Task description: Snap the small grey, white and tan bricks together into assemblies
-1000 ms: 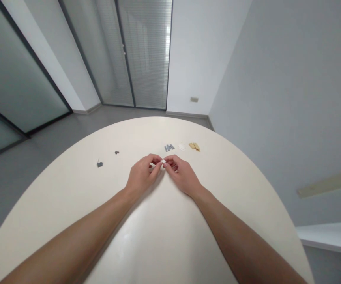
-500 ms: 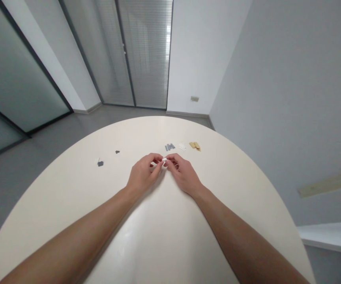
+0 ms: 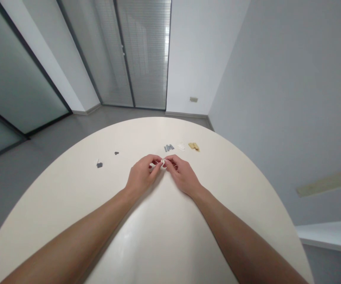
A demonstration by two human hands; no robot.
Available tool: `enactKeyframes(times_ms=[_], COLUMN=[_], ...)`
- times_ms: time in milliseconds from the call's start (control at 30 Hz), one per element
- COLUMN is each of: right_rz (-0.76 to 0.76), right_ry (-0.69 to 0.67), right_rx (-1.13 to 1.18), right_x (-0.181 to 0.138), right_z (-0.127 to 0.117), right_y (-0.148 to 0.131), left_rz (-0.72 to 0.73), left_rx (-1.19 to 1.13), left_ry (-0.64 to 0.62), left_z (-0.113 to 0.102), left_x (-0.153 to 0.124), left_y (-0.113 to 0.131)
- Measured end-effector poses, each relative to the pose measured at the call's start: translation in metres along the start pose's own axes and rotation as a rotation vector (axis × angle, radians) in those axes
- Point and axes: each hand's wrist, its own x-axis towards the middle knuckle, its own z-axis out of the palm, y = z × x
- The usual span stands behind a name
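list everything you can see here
round table: 1, cream, under the hands
small white piece: 1, white, pinched between both hands
grey pieces: several, grey, on the table beyond the hands
white pieces: count unclear, white, right of the grey pieces
tan pieces: about 2, tan, right of the white pieces
dark pieces: 2, dark grey, on the table's left
floor: 1, grey, around the table
wall plate: 1, beige, low on the wall
left hand: 1, bare, on the small white piece
right hand: 1, bare, on the small white piece
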Motion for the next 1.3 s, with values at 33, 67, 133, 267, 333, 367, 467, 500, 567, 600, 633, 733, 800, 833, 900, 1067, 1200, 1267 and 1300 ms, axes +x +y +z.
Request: enactKeyframes(times_ms=[33, 67, 133, 267, 333, 367, 467, 500, 567, 600, 633, 733, 800, 833, 900, 1067, 1200, 1267, 1300], right_rz=[-0.001, -0.002, -0.010, -0.055, -0.091, -0.110, -0.147, -0.149, -0.142, -0.135, -0.129, -0.110, -0.093, -0.084, -0.071, -0.082, -0.087, -0.099, -0.108], right_ry=[0.004, 0.009, 0.023, 0.073, 0.095, 0.101, 0.095, 0.090, 0.078, 0.074, 0.071, 0.064, 0.058, 0.054, 0.051, 0.059, 0.057, 0.054, 0.052], right_rx=[0.003, 0.004, -0.008, -0.068, -0.082, -0.088, -0.105, -0.110, -0.116, -0.119, -0.122, -0.124, -0.118, -0.114, -0.112, -0.118, -0.118, -0.101, -0.092], right_x=[0.0001, 0.0003, 0.0004, -0.0003, -0.0009, -0.0011, -0.0015, -0.0016, -0.0016, -0.0016, -0.0015, -0.0015, -0.0014, -0.0014, -0.0013, -0.0010, -0.0014, -0.0018, -0.0020], right_z=[0.0004, 0.0008, 0.0014, 0.0017, 0.0016, 0.0015, 0.0012, 0.0012, 0.0011, 0.0010, 0.0009, 0.0005, 0.0003, 0.0003, 0.0003, 0.0004, 0.0002, 0.0002, 0.0002], right_y=[0.0003, 0.0005, 0.0007, 0.0007, 0.0004, 0.0001, -0.0012, -0.0016, -0.0023, -0.0025, -0.0027, -0.0033, -0.0035, -0.0035, -0.0031, -0.0012, -0.0011, -0.0016, -0.0020], left_rz=[-0.004, -0.008, -0.017, -0.034, -0.032, -0.029, -0.033, -0.040, -0.054, -0.057, -0.055, -0.035, -0.020, -0.014, -0.003, 0.011, 0.017, 0.023, 0.026], left_rx=[0.001, 0.002, 0.008, 0.003, -0.001, -0.001, 0.002, 0.003, 0.005, 0.005, 0.004, 0.001, -0.001, -0.003, -0.009, -0.025, -0.033, -0.032, -0.034], left_ry=[0.000, 0.001, 0.008, 0.012, 0.019, 0.021, 0.022, 0.021, 0.019, 0.019, 0.018, 0.007, -0.005, -0.011, -0.019, -0.038, -0.049, -0.049, -0.048], left_z=[0.0000, 0.0000, 0.0001, 0.0005, 0.0007, 0.0008, 0.0007, 0.0005, 0.0001, -0.0001, -0.0002, -0.0004, -0.0001, 0.0000, 0.0004, 0.0006, 0.0007, 0.0009, 0.0009], left_x=[0.0000, 0.0001, 0.0001, -0.0001, 0.0000, 0.0001, 0.0008, 0.0010, 0.0012, 0.0012, 0.0011, 0.0005, 0.0003, 0.0003, 0.0003, 0.0009, 0.0009, 0.0006, 0.0005], left_y=[0.0001, 0.0003, 0.0005, 0.0006, 0.0004, 0.0003, 0.0008, 0.0012, 0.0021, 0.0026, 0.0029, 0.0027, 0.0016, 0.0009, -0.0002, -0.0011, -0.0017, -0.0023, -0.0026])
